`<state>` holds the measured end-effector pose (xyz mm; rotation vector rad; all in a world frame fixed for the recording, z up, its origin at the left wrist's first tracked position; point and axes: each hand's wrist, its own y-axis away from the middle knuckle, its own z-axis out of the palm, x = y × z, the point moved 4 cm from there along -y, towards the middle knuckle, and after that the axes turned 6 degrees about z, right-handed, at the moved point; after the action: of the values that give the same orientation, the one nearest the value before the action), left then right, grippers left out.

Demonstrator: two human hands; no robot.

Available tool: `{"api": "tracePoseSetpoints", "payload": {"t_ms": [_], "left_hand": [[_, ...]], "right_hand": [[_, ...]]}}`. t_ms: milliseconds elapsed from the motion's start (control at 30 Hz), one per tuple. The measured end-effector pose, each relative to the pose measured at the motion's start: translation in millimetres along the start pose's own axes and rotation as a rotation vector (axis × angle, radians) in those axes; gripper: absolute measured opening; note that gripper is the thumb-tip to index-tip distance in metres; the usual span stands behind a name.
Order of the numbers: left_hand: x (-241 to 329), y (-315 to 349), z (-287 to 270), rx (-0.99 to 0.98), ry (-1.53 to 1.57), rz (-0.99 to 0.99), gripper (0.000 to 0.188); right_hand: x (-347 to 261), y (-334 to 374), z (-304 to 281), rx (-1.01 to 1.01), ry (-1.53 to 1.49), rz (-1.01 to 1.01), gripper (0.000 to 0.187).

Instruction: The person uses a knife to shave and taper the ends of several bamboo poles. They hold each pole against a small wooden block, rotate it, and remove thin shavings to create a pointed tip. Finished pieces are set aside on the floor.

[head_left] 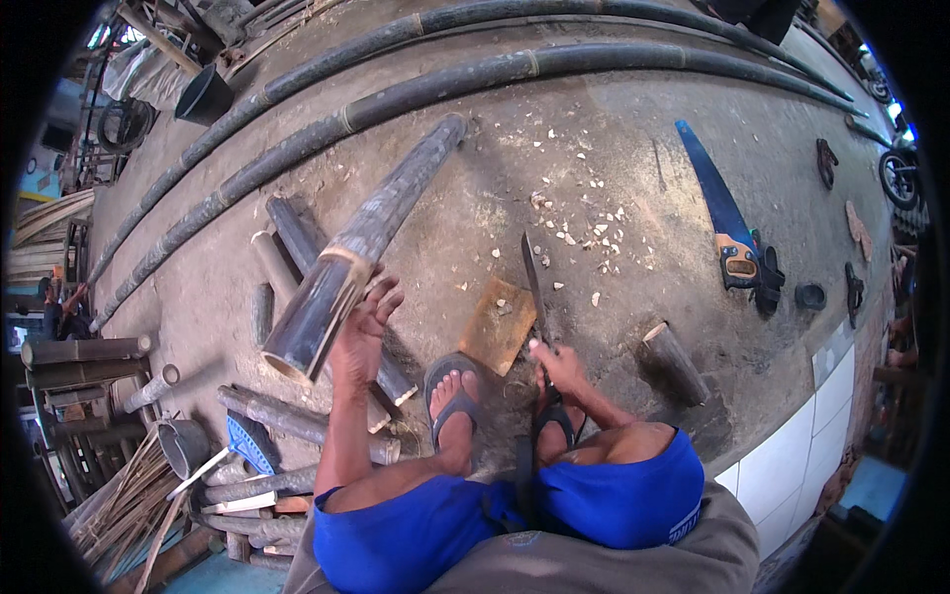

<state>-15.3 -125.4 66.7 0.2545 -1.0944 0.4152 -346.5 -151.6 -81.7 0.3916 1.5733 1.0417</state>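
Observation:
A dark, thick bamboo piece (386, 218) slants up and away in front of me, its near end cut open and showing a pale rim. My left hand (372, 309) is under its near part, the fingers loosely curled and spread at its right side; the bamboo hides part of the palm. In my right hand (560, 366), closed round the handle, is a long-bladed machete (535, 282) with its tip pointing away from me. Left of the blade, a brown wooden block (498, 325) lies on the floor by my sandalled feet.
Pale chips (594, 228) are scattered ahead. At right lie a handsaw (711, 183), a short bamboo length (676, 363) and sandals (769, 280). Cut bamboo (287, 421) and a blue brush (249, 443) lie at left. Long bamboo poles (445, 86) cross the far floor.

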Motion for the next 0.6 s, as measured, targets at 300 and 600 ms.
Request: {"api": "tracePoseSetpoints", "payload": {"t_ms": [300,600], "left_hand": [[22,-57,-43,0.407,0.111,0.270,0.067],[121,-19,-111,0.801,0.035,0.570,0.099]], "right_hand": [[5,-29,44,-0.003,-0.240,0.066,0.032],[-26,-39,42,-0.096,-0.109,-0.074,0.026]]}}
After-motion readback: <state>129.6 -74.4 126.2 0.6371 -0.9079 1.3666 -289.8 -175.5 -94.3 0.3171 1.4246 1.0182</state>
